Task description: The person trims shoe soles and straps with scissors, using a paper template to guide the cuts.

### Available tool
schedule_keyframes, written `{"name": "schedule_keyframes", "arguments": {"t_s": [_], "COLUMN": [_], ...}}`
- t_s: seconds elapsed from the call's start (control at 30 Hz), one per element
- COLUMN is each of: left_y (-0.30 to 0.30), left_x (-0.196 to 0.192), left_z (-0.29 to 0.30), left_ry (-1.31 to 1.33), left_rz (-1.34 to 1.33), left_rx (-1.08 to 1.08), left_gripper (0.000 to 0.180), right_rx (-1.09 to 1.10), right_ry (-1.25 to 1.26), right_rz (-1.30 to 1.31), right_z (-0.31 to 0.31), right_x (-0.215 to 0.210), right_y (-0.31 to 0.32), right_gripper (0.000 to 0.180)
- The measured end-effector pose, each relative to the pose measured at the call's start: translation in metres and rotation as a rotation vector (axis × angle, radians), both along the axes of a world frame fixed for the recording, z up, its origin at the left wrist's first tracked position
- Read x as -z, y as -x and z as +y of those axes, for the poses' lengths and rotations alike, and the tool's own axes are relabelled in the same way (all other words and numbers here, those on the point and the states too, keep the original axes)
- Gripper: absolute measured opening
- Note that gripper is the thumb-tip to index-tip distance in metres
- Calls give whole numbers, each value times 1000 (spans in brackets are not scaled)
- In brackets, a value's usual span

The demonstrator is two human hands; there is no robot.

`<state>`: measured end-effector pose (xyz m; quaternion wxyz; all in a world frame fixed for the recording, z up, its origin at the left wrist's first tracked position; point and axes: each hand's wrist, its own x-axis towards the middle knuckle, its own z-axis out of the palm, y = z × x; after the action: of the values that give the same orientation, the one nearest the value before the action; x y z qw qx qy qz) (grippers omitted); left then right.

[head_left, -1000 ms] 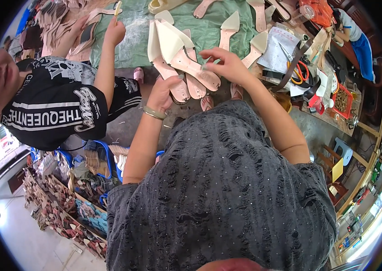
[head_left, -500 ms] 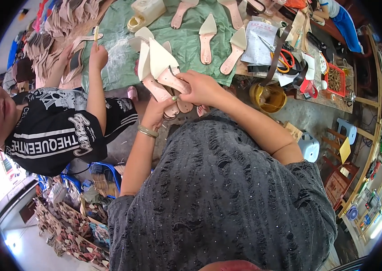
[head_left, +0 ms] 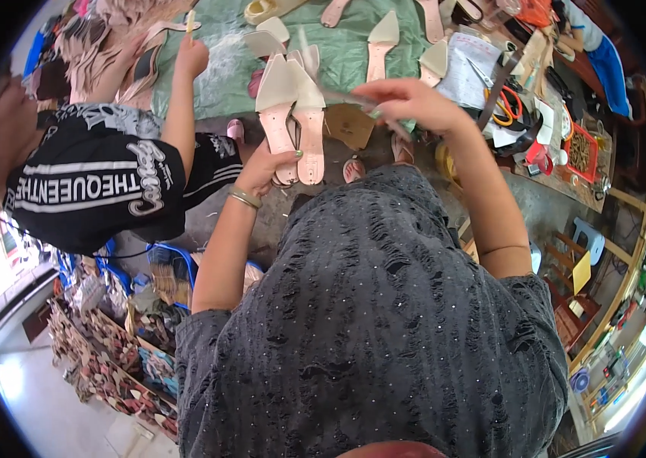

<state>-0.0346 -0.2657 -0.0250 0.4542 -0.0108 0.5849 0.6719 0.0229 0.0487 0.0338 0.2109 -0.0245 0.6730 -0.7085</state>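
Several unfinished pointed mules [head_left: 309, 149], with cream toe uppers and pinkish insoles, are bunched in my left hand [head_left: 260, 166]. They stand toe-up in front of me, and my thumb is pressed on the heel end of one insole. To their right, my right hand [head_left: 418, 105] hovers near the table's front edge. A thin greyish strip-like thing [head_left: 395, 126], smeared by motion, is between its fingers; I cannot tell its kind. Behind the bunch, more mules [head_left: 382, 37] lie on the green cloth [head_left: 224, 65].
At left a co-worker's hand [head_left: 193, 57] holds a small pale stick-like thing. Orange-handled scissors [head_left: 505, 105], a paper sheet [head_left: 463, 69] and a red basket [head_left: 583, 153] lie on the table at right. A blue stool [head_left: 589, 240] stands on the floor, right.
My right hand has let go of the bunched mules and moved right with the blurred thing. My left hand still grips the bunch, now more upright. The whole view has shifted slightly.
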Motion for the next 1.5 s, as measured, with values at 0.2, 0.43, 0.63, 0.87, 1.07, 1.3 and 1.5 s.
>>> {"name": "schedule_keyframes", "arguments": {"t_s": [0.2,0.43,0.63,0.87,1.07,1.3,1.5], "left_y": [-7,-11,-16,-15,-5,2,7], "left_x": [-14,-9,-32,-25,-21,-10,2], "left_z": [-9,0,27,31,44,49,62], "left_ry": [-99,-222,-359,-304,-385,-498,-608], "left_rz": [-36,-3,-14,13,10,-126,-215], "left_rx": [-47,-175,-245,-404,-389,-378,-335], "left_gripper": [55,52,71,63,58,59,57], "right_rx": [398,587,656,709,597,359,461], "right_ry": [212,-365,-842,-1011,-1248,289,526], "right_rz": [170,-29,82,77,292,-316,-183], "right_z": [35,8,-17,-27,-20,-73,-79], "right_x": [3,111,180,201,200,64,66], "right_y": [8,36,62,77,74,30,20], "right_gripper": [61,59,54,60,61,41,56]}}
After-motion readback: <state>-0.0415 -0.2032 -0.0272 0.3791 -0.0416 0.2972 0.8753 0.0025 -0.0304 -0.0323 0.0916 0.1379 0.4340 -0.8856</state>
